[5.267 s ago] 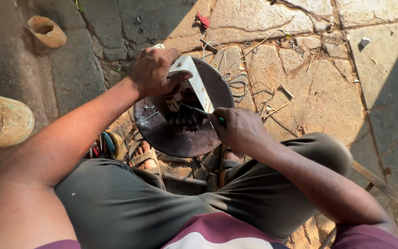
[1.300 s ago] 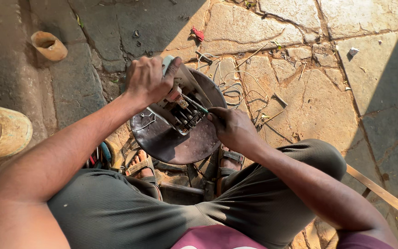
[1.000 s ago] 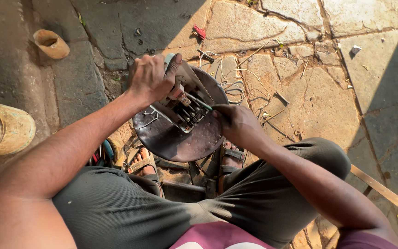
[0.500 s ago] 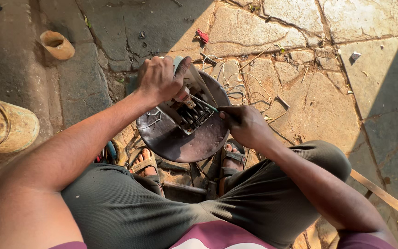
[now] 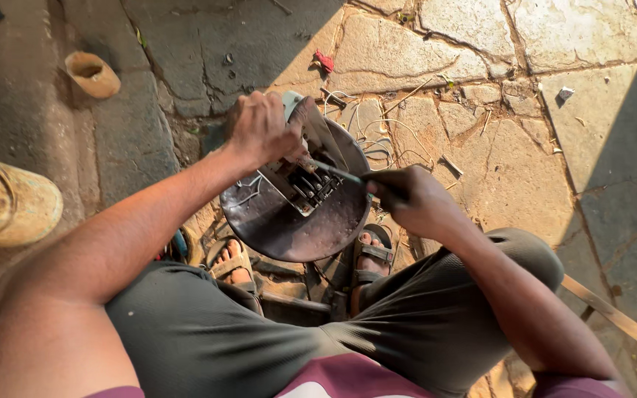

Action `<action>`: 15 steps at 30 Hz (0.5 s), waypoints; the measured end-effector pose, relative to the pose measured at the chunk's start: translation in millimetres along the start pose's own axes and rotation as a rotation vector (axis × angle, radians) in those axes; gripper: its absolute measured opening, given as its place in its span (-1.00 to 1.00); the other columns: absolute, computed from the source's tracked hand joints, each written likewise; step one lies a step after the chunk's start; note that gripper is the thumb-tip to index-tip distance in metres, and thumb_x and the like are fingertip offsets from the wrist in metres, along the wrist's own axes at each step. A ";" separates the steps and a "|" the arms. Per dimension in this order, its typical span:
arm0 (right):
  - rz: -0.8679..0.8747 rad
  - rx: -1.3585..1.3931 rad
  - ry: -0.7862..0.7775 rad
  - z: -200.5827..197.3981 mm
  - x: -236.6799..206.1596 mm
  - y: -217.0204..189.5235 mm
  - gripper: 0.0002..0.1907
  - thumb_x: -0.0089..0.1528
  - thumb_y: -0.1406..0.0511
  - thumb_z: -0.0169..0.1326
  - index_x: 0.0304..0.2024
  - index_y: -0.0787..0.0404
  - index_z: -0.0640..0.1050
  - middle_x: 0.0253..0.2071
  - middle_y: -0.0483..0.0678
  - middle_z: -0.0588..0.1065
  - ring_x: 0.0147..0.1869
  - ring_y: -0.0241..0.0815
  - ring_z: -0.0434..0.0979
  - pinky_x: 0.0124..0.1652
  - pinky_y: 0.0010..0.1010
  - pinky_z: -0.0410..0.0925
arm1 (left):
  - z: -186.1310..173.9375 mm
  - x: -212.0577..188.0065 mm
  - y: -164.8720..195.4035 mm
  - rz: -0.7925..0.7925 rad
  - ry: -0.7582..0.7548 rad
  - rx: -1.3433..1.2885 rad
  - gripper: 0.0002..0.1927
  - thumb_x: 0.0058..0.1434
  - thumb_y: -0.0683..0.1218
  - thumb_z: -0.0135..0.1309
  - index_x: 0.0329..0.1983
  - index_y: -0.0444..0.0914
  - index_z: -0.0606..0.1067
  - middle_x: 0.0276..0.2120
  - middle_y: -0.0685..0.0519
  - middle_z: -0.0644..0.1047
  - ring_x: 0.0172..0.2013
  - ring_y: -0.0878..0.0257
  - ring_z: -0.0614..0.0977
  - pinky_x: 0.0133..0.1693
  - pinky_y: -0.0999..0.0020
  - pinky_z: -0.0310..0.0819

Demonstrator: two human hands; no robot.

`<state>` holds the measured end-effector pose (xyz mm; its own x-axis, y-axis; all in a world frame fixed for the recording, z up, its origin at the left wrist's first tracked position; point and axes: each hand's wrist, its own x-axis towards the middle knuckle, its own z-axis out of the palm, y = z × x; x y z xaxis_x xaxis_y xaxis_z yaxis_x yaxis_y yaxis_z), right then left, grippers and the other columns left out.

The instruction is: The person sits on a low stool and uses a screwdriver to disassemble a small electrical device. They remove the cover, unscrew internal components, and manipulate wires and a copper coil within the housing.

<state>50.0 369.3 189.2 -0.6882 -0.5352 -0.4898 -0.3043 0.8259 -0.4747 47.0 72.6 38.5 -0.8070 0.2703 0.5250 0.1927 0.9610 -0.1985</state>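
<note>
Since half a second ago the screwdriver (image 5: 337, 173) tip has slid left, deeper into the terminal block (image 5: 305, 184). In the head view, the left hand (image 5: 259, 129) clamps the block's far edge, steadying it on a round, dark, scuffed metal plate (image 5: 289, 221) between the knees. The right hand (image 5: 414, 199) is clenched on the tool's handle. Judging by the pose, a screw is being worked; next calls for steady twisting. The paving (image 5: 510, 162) is cracked stone, strewn with thin wire (image 5: 388, 144).

metal part (image 5: 305, 180) on round pan (image 5: 289, 221); cup (image 5: 92, 74) far left

Screwdriver (image 5: 333, 172) handle hidden in right fist (image 5: 414, 199); tip indistinct.
</note>
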 end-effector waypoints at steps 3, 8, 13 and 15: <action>-0.192 -0.082 0.035 16.3 6.0 0.7 -0.69 0.35 0.18 0.01 0.02 0.10 0.66 -0.34 0.13 0.64 -0.38 0.01 0.59 -0.29 -0.12 0.40 | 2.6 1.3 0.8 0.011 -0.061 0.032 -0.40 0.50 -0.05 -0.14 0.61 0.06 0.16 -0.56 0.06 0.32 -0.60 0.26 0.24 -0.56 0.31 0.11; -0.139 -0.144 0.100 28.1 13.6 8.3 -0.68 0.37 0.16 -0.03 0.00 0.17 0.63 -0.32 0.18 0.62 -0.25 0.17 0.62 -0.14 -0.02 0.43 | -0.3 11.5 2.2 -0.086 -0.159 0.064 -0.57 0.44 0.14 -0.21 0.19 -0.19 0.40 -0.61 -0.03 0.33 -0.63 0.24 0.26 -0.59 0.27 0.14; -0.115 0.015 0.127 34.1 13.7 0.0 -0.66 0.39 0.15 -0.03 -0.02 0.23 0.64 -0.34 0.19 0.62 -0.29 0.08 0.59 -0.20 -0.08 0.40 | -6.4 17.4 0.2 -0.511 -0.484 -0.300 -0.20 0.47 0.42 -0.39 -0.41 -0.35 0.46 -0.56 -0.09 0.39 -0.59 0.14 0.35 -0.47 0.09 0.28; 0.042 0.140 0.056 33.6 16.5 -4.7 -0.65 0.37 0.13 -0.04 0.02 0.16 0.62 -0.33 0.11 0.63 -0.35 -0.02 0.57 -0.26 -0.14 0.41 | -5.5 17.8 0.5 -0.463 -0.400 -0.246 -0.17 0.48 0.43 -0.38 -0.45 -0.36 0.47 -0.60 -0.11 0.40 -0.61 0.17 0.35 -0.48 0.11 0.31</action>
<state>62.2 350.6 158.8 -0.7351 -0.4866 -0.4720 -0.1825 0.8126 -0.5535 35.8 78.2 52.3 -0.9732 -0.1714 0.1535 -0.1404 0.9709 0.1939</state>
